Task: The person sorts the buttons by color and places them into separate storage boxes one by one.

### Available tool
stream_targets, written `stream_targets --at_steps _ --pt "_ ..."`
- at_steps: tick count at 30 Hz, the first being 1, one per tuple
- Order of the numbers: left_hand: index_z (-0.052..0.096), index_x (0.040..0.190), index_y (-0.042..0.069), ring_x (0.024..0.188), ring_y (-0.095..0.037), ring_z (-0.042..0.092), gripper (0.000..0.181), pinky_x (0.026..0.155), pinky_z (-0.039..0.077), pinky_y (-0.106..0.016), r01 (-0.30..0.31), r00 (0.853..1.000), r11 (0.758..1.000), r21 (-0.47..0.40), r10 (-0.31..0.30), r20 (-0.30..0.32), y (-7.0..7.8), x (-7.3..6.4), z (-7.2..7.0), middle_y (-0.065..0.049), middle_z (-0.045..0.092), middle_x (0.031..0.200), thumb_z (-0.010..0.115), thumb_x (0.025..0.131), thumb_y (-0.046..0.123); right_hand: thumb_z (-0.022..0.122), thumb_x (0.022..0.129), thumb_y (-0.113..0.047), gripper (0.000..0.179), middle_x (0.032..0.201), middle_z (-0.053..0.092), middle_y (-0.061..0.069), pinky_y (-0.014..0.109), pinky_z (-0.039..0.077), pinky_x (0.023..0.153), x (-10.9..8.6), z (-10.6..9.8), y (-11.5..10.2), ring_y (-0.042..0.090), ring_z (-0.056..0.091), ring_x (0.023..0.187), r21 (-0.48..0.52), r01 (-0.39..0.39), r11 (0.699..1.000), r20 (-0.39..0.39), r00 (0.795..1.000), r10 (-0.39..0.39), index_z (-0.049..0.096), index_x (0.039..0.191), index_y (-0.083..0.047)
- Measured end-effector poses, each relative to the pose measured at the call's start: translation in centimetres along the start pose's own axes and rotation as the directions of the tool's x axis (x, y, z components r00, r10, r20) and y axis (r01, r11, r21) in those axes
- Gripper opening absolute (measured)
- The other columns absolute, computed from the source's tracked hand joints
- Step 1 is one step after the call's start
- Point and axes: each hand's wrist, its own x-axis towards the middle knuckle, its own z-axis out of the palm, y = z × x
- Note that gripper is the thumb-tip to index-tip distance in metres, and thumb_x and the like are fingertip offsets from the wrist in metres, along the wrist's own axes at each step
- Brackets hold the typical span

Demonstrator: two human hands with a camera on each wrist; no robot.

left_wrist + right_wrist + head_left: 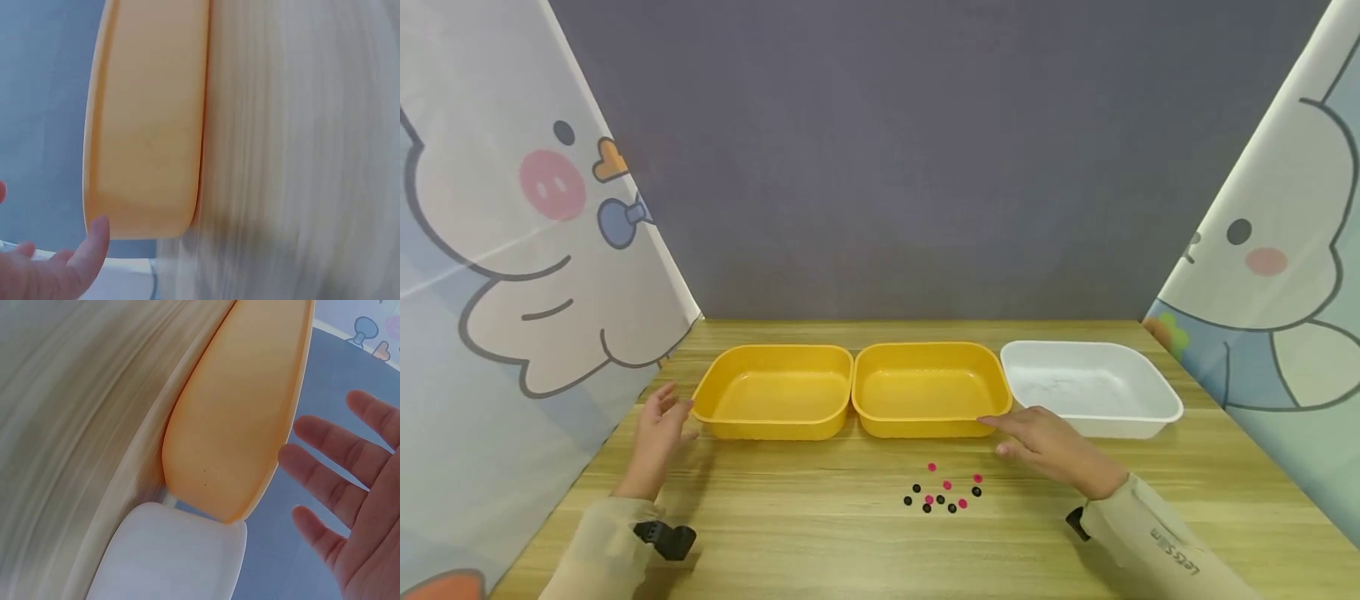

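Basically, left hand point(657, 433) by left yellow tray point(775, 396), fingers loosely apart, right hand point(1052, 446) by middle yellow tray point(932, 396), fingers spread, trays on wooden surface point(790, 517), right sleeve point(1157, 529) reading "LetsSlim"

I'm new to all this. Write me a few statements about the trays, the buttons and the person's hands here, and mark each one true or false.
1. The white tray stands at the right end of the row of three. True.
2. The black buttons lie inside the middle yellow tray. False: they lie on the wood-grain tabletop, nearer the person than that tray.
3. The left hand is at the outer end of the left yellow tray. True.
4. The right hand is gripping a button. False: its fingers are extended and it holds nothing.
5. The pink buttons are scattered among the black ones. True.
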Motion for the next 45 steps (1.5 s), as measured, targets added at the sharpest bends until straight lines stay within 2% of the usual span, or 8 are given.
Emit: stream_targets --at_steps 7,10,14,21,28,32,36,45 --pt "-0.022 0.149 0.013 0.103 -0.014 0.051 0.067 0.091 0.053 -0.029 0.208 0.973 0.926 -0.316 -0.163 0.163 -0.2 0.3 -0.5 -0.019 -0.007 0.155 0.026 0.103 0.025 0.043 0.100 -0.043 0.051 0.113 0.067 0.013 0.052 0.051 0.085 0.1 0.3 -0.3 0.033 0.063 0.102 0.015 -0.008 1.000 0.010 1.000 0.008 0.064 0.122 -0.001" --pt "0.004 0.146 0.015 0.092 -0.010 0.055 0.048 0.092 0.052 -0.033 0.245 0.964 0.892 -0.380 -0.182 0.193 -0.5 0.3 -0.7 -0.022 0.013 0.147 0.026 0.104 0.024 0.044 0.100 -0.044 0.052 0.117 0.065 0.016 0.056 0.050 0.085 0.3 0.5 -0.4 0.038 0.060 0.105 0.040 0.003 0.999 0.005 1.000 -0.003 0.063 0.122 0.000" --pt "0.029 0.116 0.016 0.086 -0.014 0.057 0.013 0.087 0.055 -0.034 0.270 0.958 0.869 -0.414 -0.201 0.203 -1.0 0.3 -0.8 -0.007 0.038 0.120 0.029 0.104 0.022 0.041 0.097 -0.053 0.062 0.118 0.064 0.017 0.059 0.048 0.087 0.6 0.8 -0.5 0.041 0.059 0.107 0.052 0.021 0.998 0.002 1.000 -0.021 0.063 0.121 0.000" --pt "0.032 0.119 0.013 0.082 -0.011 0.057 0.015 0.083 0.057 -0.029 0.270 0.959 0.857 -0.438 -0.203 0.196 -1.8 0.4 -0.7 -0.005 0.038 0.109 0.029 0.104 0.014 0.058 0.083 -0.056 0.067 0.116 0.065 0.015 0.059 0.042 0.095 1.3 1.7 -0.7 0.036 0.060 0.107 -0.045 0.114 0.992 -0.019 0.993 -0.115 0.064 0.118 0.001" --pt "0.032 0.112 0.014 0.074 -0.011 0.058 0.010 0.079 0.058 -0.026 0.284 0.958 0.832 -0.477 -0.226 0.178 -2.1 0.7 -0.1 -0.002 0.043 0.097 0.033 0.103 0.009 0.073 0.080 -0.041 0.054 0.104 0.070 0.005 0.042 0.051 0.084 1.4 1.7 -1.7 0.017 0.066 0.089 0.000 0.033 0.999 0.134 0.991 -0.033 0.066 0.118 -0.003" --pt "0.034 0.108 0.011 0.072 -0.010 0.057 0.009 0.078 0.058 -0.025 0.265 0.964 0.845 -0.464 -0.224 0.144 -2.2 0.8 0.3 -0.001 0.045 0.093 0.038 0.102 0.006 0.077 0.080 -0.032 0.044 0.084 0.068 -0.004 0.024 0.050 0.066 1.7 1.9 -1.8 0.003 0.055 0.069 0.079 0.015 0.997 0.189 0.981 -0.030 0.069 0.113 -0.004" --pt "0.034 0.120 0.010 0.073 -0.008 0.055 0.021 0.078 0.057 -0.022 0.256 0.967 0.859 -0.444 -0.227 0.118 -2.2 0.9 0.8 -0.002 0.044 0.096 0.040 0.100 0.006 0.078 0.079 -0.025 0.033 0.072 0.061 -0.012 0.012 0.044 0.055 2.0 2.3 -1.9 -0.004 0.047 0.060 0.159 0.020 0.987 0.222 0.973 -0.055 0.071 0.106 -0.007" --pt "0.036 0.120 0.009 0.071 -0.007 0.055 0.026 0.074 0.057 -0.018 0.263 0.964 0.823 -0.504 -0.240 0.111 -2.0 1.1 1.4 0.000 0.049 0.090 0.045 0.098 0.000 0.076 0.081 -0.030 0.028 0.065 0.055 -0.018 0.015 0.042 0.052 1.7 3.0 -2.5 -0.006 0.041 0.055 0.137 -0.083 0.987 0.341 0.940 0.031 0.073 0.103 -0.013"
